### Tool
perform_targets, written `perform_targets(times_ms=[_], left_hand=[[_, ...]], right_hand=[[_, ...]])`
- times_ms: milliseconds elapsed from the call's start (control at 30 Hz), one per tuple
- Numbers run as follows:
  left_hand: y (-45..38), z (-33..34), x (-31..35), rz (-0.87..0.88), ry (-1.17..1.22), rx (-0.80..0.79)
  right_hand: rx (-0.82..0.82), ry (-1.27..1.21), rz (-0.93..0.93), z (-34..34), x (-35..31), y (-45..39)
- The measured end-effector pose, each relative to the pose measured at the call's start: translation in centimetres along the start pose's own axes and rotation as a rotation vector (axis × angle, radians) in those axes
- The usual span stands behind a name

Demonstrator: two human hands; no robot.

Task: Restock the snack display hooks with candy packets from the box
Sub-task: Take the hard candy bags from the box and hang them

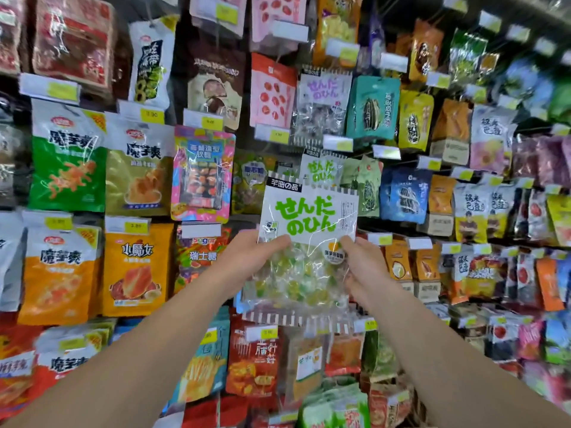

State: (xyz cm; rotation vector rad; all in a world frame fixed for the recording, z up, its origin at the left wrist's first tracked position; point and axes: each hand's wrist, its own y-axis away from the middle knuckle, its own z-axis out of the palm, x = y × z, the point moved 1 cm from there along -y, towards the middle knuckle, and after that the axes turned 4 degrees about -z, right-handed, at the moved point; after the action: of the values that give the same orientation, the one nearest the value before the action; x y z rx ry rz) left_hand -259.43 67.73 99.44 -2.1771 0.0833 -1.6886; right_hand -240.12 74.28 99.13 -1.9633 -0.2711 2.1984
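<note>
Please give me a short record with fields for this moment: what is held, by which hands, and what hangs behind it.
held item: candy packet with green lettering
left hand: grips the packet's left edge
right hand: grips the packet's right edge
packet state: upright, raised in front of the display
behind it: matching green-lettered packet on a hook
above that: purple-lettered packet
box: not in view

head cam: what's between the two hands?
Head view: only the green-lettered candy packet. Left hand pinches its left edge, right hand its right edge; no other item between them.

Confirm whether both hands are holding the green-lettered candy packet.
Yes: the left hand and right hand each grip a side of the candy packet.
</note>
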Motion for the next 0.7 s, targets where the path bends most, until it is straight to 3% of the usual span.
perform_targets(times_ms=[267,533,700], left_hand=[[-11.0,1.4,-0.5,0.099,0.244,0.063],[-18.4,2.9,-0.8,0.131,0.154,0.15],[-22.5,4.0,-0.4,0.135,0.104,0.241]], right_hand=[[-0.037,0.099,-0.093,0.8,0.3,-8.2],[0.087,0.596,-0.51,-0.3,-2.6,-17.0],[0.074,0.819,-0.774,-0.8,-6.0,-23.4]])
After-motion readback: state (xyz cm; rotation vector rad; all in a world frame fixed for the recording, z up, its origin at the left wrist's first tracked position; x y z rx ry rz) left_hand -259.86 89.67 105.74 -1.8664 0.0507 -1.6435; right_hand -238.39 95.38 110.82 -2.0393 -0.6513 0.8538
